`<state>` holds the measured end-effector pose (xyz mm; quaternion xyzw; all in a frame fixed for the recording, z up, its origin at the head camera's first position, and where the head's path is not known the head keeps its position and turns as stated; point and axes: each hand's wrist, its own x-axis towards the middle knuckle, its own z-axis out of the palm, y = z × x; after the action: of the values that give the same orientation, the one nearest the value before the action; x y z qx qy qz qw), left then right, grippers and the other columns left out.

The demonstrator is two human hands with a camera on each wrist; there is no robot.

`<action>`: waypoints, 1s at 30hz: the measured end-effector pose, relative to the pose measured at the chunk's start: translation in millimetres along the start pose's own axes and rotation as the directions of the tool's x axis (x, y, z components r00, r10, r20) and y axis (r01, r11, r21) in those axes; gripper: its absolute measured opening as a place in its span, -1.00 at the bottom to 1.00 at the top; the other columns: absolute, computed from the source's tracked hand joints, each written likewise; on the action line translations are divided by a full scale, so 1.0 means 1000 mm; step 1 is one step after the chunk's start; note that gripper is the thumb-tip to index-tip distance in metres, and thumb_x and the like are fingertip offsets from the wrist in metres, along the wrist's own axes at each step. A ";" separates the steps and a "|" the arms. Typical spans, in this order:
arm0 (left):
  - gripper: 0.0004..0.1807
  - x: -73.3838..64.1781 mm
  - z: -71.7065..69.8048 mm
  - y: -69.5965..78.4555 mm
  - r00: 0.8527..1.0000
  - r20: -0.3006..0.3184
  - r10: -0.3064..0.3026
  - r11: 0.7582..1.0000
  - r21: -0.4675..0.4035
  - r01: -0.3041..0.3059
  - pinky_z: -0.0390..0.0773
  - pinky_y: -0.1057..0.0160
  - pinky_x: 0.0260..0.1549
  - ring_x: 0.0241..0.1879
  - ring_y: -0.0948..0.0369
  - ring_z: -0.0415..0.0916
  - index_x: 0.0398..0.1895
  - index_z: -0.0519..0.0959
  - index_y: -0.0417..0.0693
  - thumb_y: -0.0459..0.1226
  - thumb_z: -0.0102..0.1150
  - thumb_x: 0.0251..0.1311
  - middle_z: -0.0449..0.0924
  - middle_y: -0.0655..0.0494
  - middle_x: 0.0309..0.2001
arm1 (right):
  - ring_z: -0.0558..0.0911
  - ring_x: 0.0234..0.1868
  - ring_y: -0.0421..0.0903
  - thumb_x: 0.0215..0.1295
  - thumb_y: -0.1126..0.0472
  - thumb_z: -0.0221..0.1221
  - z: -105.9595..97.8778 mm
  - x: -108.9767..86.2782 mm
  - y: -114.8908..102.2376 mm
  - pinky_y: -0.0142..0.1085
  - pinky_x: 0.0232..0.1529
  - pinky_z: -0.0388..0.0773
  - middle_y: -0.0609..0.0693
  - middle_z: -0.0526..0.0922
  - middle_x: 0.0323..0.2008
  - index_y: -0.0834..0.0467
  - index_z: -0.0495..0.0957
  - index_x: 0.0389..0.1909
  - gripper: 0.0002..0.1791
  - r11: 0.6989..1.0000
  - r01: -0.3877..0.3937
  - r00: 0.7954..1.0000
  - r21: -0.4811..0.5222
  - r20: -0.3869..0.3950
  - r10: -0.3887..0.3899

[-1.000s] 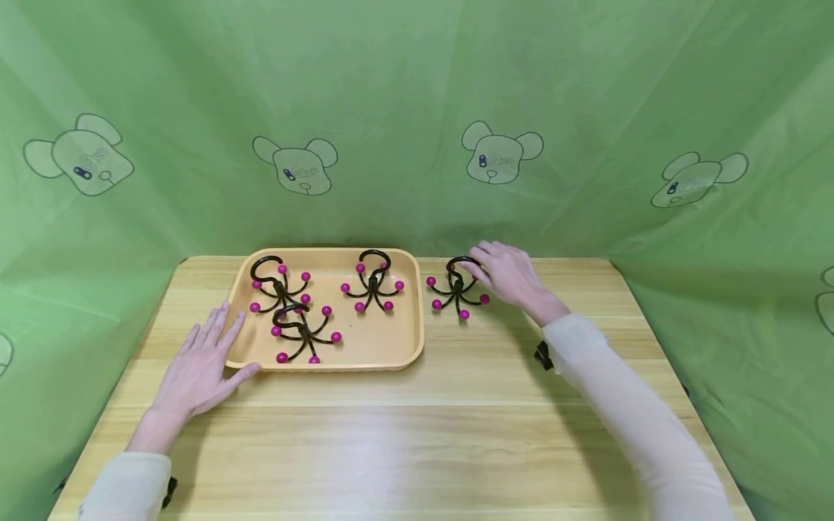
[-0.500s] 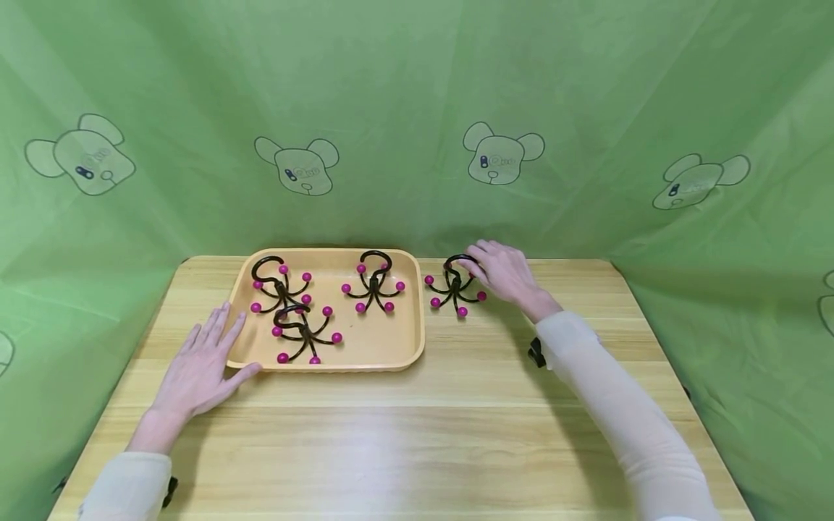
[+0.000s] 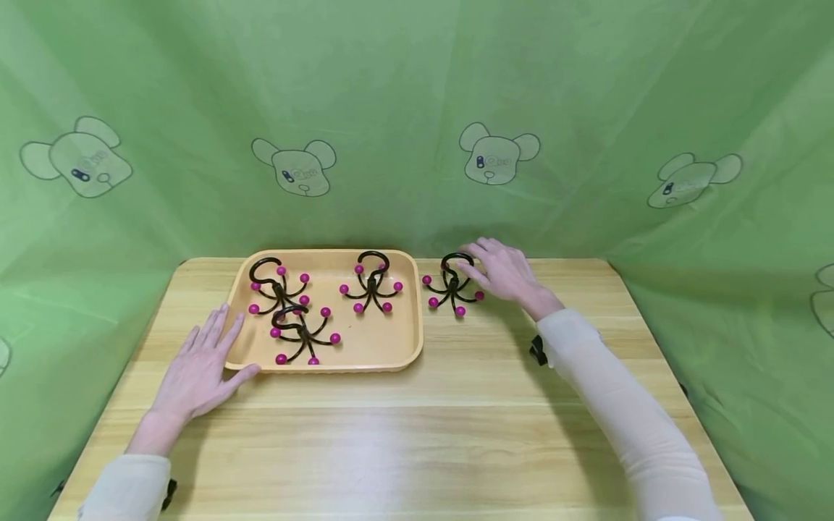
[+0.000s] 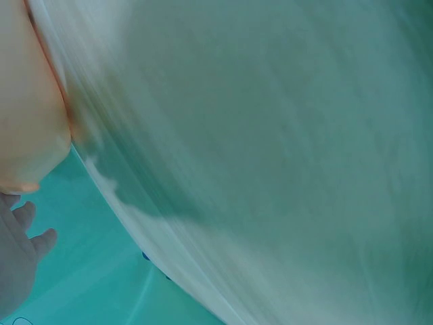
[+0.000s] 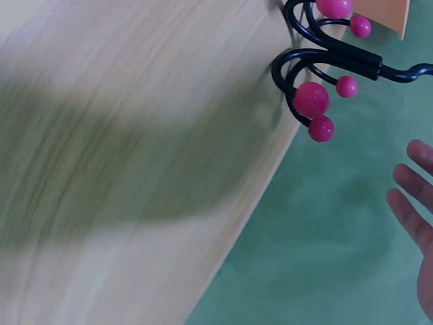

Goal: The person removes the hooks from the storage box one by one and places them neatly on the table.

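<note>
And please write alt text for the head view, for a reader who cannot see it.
A person's right hand is near a black branched hook with pink balls on a wooden table, right of a tan tray. Three similar hooks sit in the tray; the left hand rests at its left side. Green cloth hangs behind.

Tray (image 3: 371, 347) holds 3 hooks (image 3: 372, 284) (2 seemingly touching).

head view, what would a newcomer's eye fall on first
Probably the pink balls tipping the black hooked stands, three in the tan tray and a fourth stand on the table to its right. Next, the left hand at the tray's left edge, and the right hand by the fourth stand.
</note>
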<state>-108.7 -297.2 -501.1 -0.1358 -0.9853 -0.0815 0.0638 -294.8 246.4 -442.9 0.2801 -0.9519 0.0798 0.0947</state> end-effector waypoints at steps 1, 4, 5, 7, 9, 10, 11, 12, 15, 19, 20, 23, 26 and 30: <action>0.08 0.000 0.000 0.000 1.000 0.001 -0.001 1.000 0.000 0.001 0.13 -0.39 0.58 0.65 -0.31 0.04 0.70 0.05 -0.14 0.33 0.08 0.37 -0.06 -0.38 0.69 | 0.67 0.21 0.21 0.58 -0.22 0.08 -0.002 0.000 0.000 0.07 -0.06 0.78 0.21 0.66 0.26 0.06 0.51 0.40 -0.42 1.000 -0.006 1.000 0.003 0.017 0.006; 0.08 0.000 0.001 -0.001 1.000 0.001 -0.003 1.000 -0.003 0.003 0.12 -0.39 0.58 0.65 -0.30 0.03 0.71 0.04 -0.13 0.34 0.08 0.37 -0.07 -0.37 0.69 | 0.64 0.25 0.21 0.56 -0.26 0.07 -0.008 0.000 -0.002 0.08 -0.03 0.77 0.22 0.63 0.30 0.05 0.43 0.47 -0.34 1.000 -0.002 0.999 -0.005 0.044 0.002; 0.08 0.000 0.001 -0.001 1.000 0.002 -0.003 1.000 -0.005 0.003 0.11 -0.39 0.58 0.66 -0.30 0.02 0.71 0.04 -0.13 0.34 0.08 0.37 -0.08 -0.37 0.69 | 0.63 0.25 0.21 0.55 -0.26 0.08 -0.010 0.000 -0.002 0.08 -0.02 0.77 0.23 0.62 0.30 0.05 0.42 0.49 -0.33 1.000 0.004 0.999 -0.011 0.045 -0.003; 0.08 0.000 0.001 -0.001 1.000 0.004 -0.004 1.000 -0.008 0.004 0.11 -0.39 0.58 0.66 -0.30 0.01 0.71 0.04 -0.13 0.34 0.08 0.37 -0.09 -0.37 0.70 | 0.63 0.26 0.21 0.54 -0.27 0.08 -0.014 0.000 -0.004 0.09 0.02 0.76 0.24 0.62 0.31 0.06 0.39 0.51 -0.30 0.999 0.019 0.999 -0.027 0.043 -0.018; 0.08 0.000 0.001 -0.001 1.000 0.006 -0.004 1.000 -0.009 0.004 0.10 -0.39 0.58 0.66 -0.30 0.00 0.71 0.03 -0.13 0.34 0.07 0.37 -0.10 -0.37 0.70 | 0.62 0.26 0.22 0.54 -0.28 0.08 -0.018 0.001 -0.006 0.11 0.06 0.74 0.24 0.61 0.31 0.06 0.37 0.53 -0.28 0.999 0.030 0.999 -0.040 0.040 -0.028; 0.08 0.000 0.001 -0.001 1.000 0.007 -0.005 1.000 -0.010 0.005 0.10 -0.39 0.58 0.66 -0.30 0.00 0.71 0.03 -0.12 0.34 0.07 0.37 -0.10 -0.36 0.70 | 0.62 0.27 0.22 0.54 -0.28 0.09 -0.021 0.002 -0.007 0.12 0.09 0.73 0.25 0.61 0.32 0.07 0.36 0.53 -0.27 0.999 0.034 0.999 -0.043 0.038 -0.033; 0.08 0.000 0.001 -0.001 1.000 0.008 -0.005 1.000 -0.012 0.005 0.10 -0.39 0.58 0.66 -0.30 0.00 0.71 0.03 -0.12 0.34 0.07 0.38 -0.11 -0.36 0.70 | 0.62 0.27 0.22 0.53 -0.28 0.09 -0.023 0.003 -0.009 0.12 0.11 0.73 0.24 0.61 0.32 0.07 0.36 0.53 -0.27 0.998 0.037 0.999 -0.044 0.032 -0.035; 0.08 0.000 0.000 -0.001 1.000 0.007 -0.005 1.000 -0.011 0.005 0.10 -0.39 0.58 0.66 -0.30 0.00 0.71 0.03 -0.12 0.34 0.07 0.38 -0.11 -0.36 0.70 | 0.62 0.27 0.21 0.53 -0.29 0.09 -0.026 0.003 -0.011 0.12 0.13 0.72 0.24 0.61 0.31 0.06 0.36 0.53 -0.26 0.998 0.041 0.999 -0.044 0.029 -0.040; 0.08 -0.001 0.000 -0.001 1.000 0.007 -0.005 1.000 -0.015 0.005 0.10 -0.40 0.58 0.66 -0.30 -0.01 0.71 0.02 -0.12 0.34 0.07 0.37 -0.11 -0.36 0.70 | 0.63 0.27 0.21 0.53 -0.29 0.10 -0.034 0.006 -0.019 0.13 0.17 0.71 0.23 0.63 0.31 0.07 0.37 0.53 -0.26 0.998 0.058 0.998 -0.040 0.019 -0.057; 0.08 -0.002 -0.001 -0.001 1.000 0.007 -0.004 1.000 -0.014 0.004 0.10 -0.40 0.58 0.66 -0.30 -0.01 0.71 0.03 -0.13 0.34 0.08 0.37 -0.11 -0.36 0.70 | 0.63 0.27 0.20 0.52 -0.28 0.12 -0.042 0.011 -0.034 0.12 0.20 0.70 0.21 0.64 0.30 0.07 0.38 0.52 -0.27 0.995 0.097 0.995 -0.036 0.008 -0.096; 0.08 -0.002 -0.001 -0.001 1.000 0.006 -0.004 1.000 -0.013 0.004 0.11 -0.40 0.58 0.66 -0.30 -0.01 0.71 0.04 -0.13 0.34 0.08 0.37 -0.11 -0.36 0.70 | 0.64 0.26 0.19 0.52 -0.27 0.13 -0.043 0.012 -0.038 0.11 0.20 0.71 0.20 0.64 0.30 0.07 0.38 0.52 -0.27 0.993 0.109 0.994 -0.037 0.005 -0.109; 0.08 -0.002 -0.001 -0.001 1.000 0.004 -0.002 1.000 -0.011 0.002 0.12 -0.40 0.57 0.66 -0.31 0.00 0.70 0.04 -0.14 0.33 0.08 0.37 -0.10 -0.37 0.70 | 0.64 0.25 0.19 0.52 -0.24 0.14 -0.046 0.016 -0.050 0.09 0.19 0.71 0.19 0.65 0.29 0.08 0.39 0.51 -0.29 0.989 0.142 0.990 -0.035 -0.002 -0.142; 0.08 -0.002 -0.002 0.000 1.000 0.003 -0.003 1.000 -0.013 0.003 0.12 -0.40 0.57 0.65 -0.32 0.02 0.70 0.05 -0.13 0.33 0.08 0.37 -0.09 -0.37 0.70 | 0.65 0.22 0.17 0.53 -0.22 0.15 -0.046 0.021 -0.060 0.07 0.17 0.72 0.18 0.66 0.28 0.07 0.39 0.51 -0.31 0.986 0.163 0.987 -0.034 -0.010 -0.163; 0.08 -0.002 -0.002 0.001 1.000 0.003 -0.003 1.000 -0.011 0.003 0.12 -0.40 0.58 0.65 -0.32 0.03 0.71 0.04 -0.13 0.33 0.08 0.37 -0.09 -0.37 0.70 | 0.65 0.23 0.16 0.54 -0.20 0.14 -0.046 0.028 -0.075 0.06 0.20 0.71 0.17 0.66 0.28 0.06 0.38 0.52 -0.32 0.983 0.179 0.984 -0.026 -0.013 -0.179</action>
<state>-106.8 -297.3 -499.3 -0.1347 -0.9852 -0.0869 0.0612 -270.7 179.4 -385.0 0.3628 -0.9231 0.0611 0.1120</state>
